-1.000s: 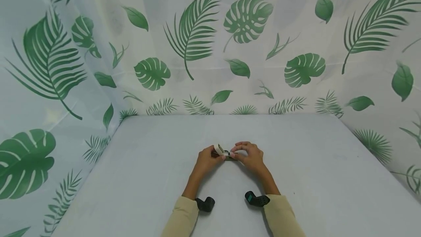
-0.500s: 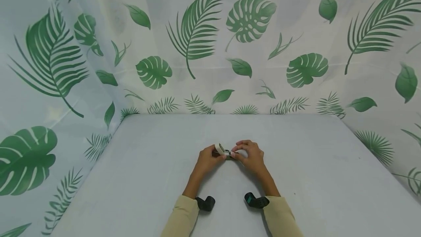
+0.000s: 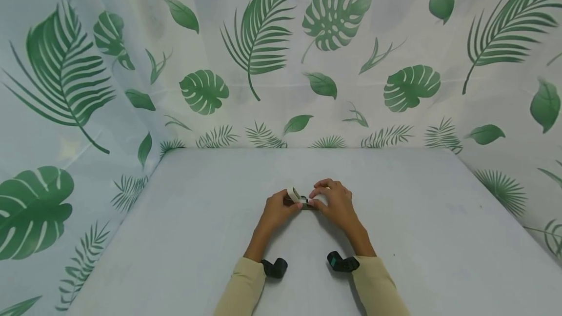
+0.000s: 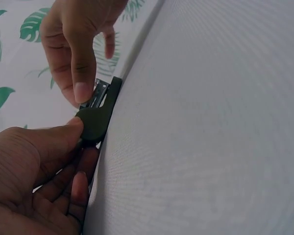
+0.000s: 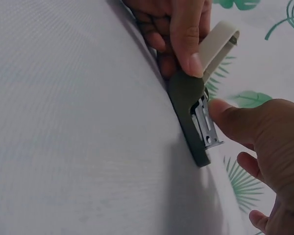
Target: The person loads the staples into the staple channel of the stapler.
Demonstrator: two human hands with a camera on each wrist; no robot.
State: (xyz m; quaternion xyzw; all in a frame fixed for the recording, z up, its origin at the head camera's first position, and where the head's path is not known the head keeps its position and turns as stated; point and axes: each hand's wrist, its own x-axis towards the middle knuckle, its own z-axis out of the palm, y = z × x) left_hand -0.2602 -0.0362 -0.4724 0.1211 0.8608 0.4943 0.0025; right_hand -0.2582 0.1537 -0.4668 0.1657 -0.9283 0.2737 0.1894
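Observation:
A small stapler with a dark green base (image 5: 184, 90) lies on the white table, its cream top arm (image 5: 218, 41) swung up. The metal staple magazine (image 5: 204, 122) shows along the base. My left hand (image 3: 274, 212) grips the stapler's rounded hinge end, its thumb on the side of the base. At the other end, my right hand (image 3: 339, 206) pinches at the magazine with thumb and forefinger. In the right wrist view the right thumb (image 5: 225, 112) meets the magazine's edge. Whatever lies between those fingertips is hidden.
The white table (image 3: 210, 179) spreads around both hands. Behind it and along the sides hangs a white cloth (image 3: 263, 101) with green leaf prints. A black wrist camera (image 3: 275, 268) sits on the left wrist, and another black camera (image 3: 342, 262) on the right.
The right hand's fingers have shifted slightly at the magazine. The left hand keeps its grip on the stapler, and the head view has tilted a little.

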